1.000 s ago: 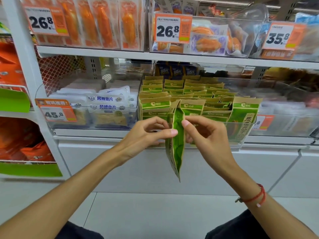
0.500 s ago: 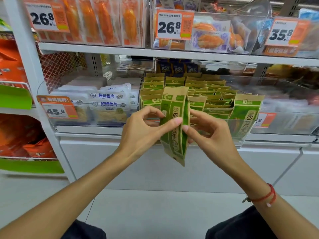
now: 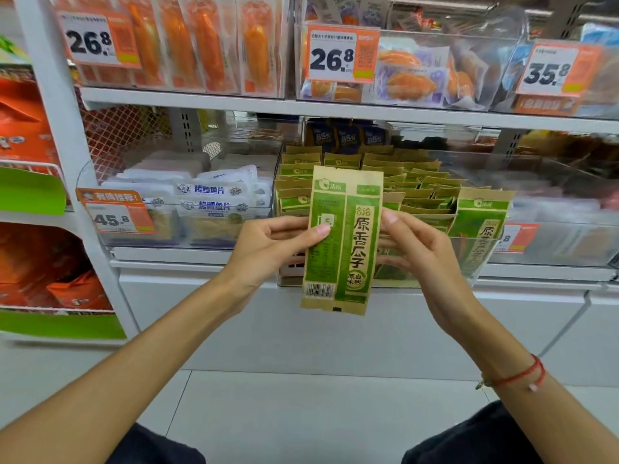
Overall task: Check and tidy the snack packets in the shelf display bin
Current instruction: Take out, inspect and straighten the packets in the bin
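A green and kraft-brown snack packet (image 3: 341, 242) is held upright in front of the clear display bin (image 3: 469, 259), its printed face turned to the camera. Large characters down its green band read 原香瓜子, a round seal below them reads 原味, and a barcode sits at its lower left corner (the small print on the left panel is too fine to read). The left hand (image 3: 271, 246) pinches the packet's left edge, thumb on the front and fingers behind. The right hand (image 3: 418, 249) grips the packet's right edge the same way; a red string bracelet (image 3: 516, 376) circles that wrist.

Behind the packet, the bin holds rows of matching packets (image 3: 418, 189) standing on edge, and one more (image 3: 482, 229) leans at the bin's front right corner. Left of the bin, white packets (image 3: 214, 199) read 烤鳕鱼片, above an orange price tag (image 3: 114, 216) showing 45.8. On the shelf above the bin, tags read 26.8 (image 3: 341, 55), 26.8 (image 3: 97, 40) and 35.8 (image 3: 552, 72). Dark blue packs (image 3: 346, 137) behind the bin read 85%.
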Motion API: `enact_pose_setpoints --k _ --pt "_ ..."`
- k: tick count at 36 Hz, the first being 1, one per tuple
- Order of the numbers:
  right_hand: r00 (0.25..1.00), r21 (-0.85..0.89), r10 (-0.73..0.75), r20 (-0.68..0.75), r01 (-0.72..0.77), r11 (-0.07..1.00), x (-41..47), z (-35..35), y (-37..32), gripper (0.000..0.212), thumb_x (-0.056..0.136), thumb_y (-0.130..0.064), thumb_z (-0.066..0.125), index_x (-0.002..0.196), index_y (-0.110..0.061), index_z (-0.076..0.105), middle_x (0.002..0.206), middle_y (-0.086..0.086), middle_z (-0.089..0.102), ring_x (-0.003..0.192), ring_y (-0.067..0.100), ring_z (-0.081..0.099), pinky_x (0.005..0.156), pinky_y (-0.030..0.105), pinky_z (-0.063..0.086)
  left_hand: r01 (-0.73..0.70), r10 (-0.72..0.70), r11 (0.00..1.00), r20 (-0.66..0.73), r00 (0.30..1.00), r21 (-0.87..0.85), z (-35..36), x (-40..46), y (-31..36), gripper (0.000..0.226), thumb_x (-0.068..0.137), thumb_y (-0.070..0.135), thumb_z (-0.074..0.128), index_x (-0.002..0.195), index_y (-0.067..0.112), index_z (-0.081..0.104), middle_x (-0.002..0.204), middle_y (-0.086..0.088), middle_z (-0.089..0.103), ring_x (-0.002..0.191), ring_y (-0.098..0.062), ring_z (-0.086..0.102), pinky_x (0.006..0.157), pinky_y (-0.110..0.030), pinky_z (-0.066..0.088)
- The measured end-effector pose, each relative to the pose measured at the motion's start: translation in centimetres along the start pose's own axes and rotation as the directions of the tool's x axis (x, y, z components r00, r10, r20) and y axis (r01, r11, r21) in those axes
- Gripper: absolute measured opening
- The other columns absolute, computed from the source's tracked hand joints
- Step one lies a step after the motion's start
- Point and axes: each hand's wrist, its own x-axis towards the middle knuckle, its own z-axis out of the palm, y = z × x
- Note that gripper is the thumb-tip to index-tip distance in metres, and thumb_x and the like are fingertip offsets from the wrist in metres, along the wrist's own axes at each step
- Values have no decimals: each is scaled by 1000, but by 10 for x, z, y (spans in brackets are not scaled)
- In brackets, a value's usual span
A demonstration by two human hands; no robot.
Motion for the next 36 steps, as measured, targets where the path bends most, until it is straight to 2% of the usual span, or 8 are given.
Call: enact_pose_setpoints --k 4,8,13,17,23,28,32,36 --pt "994 -84 -44 -104 35 996 1 2 2 24 80 -34 65 103 -26 68 91 -14 75 85 1 70 64 14 53 -29 30 999 -17 999 20 6 0 -3 29 68 27 76 95 17 74 90 3 77 87 -9 73 69 -17 56" --pt "988 -116 -29 -148 12 993 3 1 7 12 86 -26 67 98 -27 70 87 -8 75 81 5 71 61 18 56 6 -6 999 4 1000 49 6 1 -4 31 71 28 76 99 15 75 92 1 77 89 -12 73 74 -22 59" --pt "987 -85 75 -144 -88 993 5 1 13 9 88 -27 67 94 -24 72 87 0 76 77 10 69 65 21 54 79 -81 993 18 997 88 4 1 -5 27 78 27 75 101 12 74 90 1 77 85 -12 74 70 -18 57" --pt "987 -81 109 -121 -119 990 6 -1 17 13 94 -23 60 91 -20 72 82 -6 75 71 5 66 64 14 52 104 -106 990 10 994 98 4 1 -7 20 82 24 74 100 14 72 87 1 77 81 -11 74 66 -16 56" --pt "987 -92 104 -122 -115 989 8 -2 20 13 94 -21 59 92 -21 72 83 -7 75 75 7 67 69 16 55 97 -96 991 -10 995 97 4 2 -9 26 81 28 74 102 12 71 89 0 77 81 -12 74 69 -18 57" --pt "986 -102 142 -84 -150 983 8 -2 22 16 96 -24 55 92 -20 70 80 -7 75 72 7 67 66 15 55 41 -38 991 -27 999 128 3 3 -11 22 80 25 75 96 10 73 87 -2 77 78 -11 73 66 -17 56" --pt "976 -127 217 -13 -216 968 7 -1 23 20 99 -29 51 97 -19 69 88 -4 75 83 13 70 73 20 56 -28 39 988 -69 997 153 2 3 -13 21 78 23 77 93 9 74 86 -4 77 77 -11 73 62 -17 55" --pt "967 -138 251 47 -243 960 6 -1 23 18 96 -31 55 104 -20 67 103 2 74 99 20 68 82 24 57 -99 119 982 -120 986 161 2 2 -14 32 72 30 77 95 8 73 89 -4 76 80 -9 73 64 -17 55"
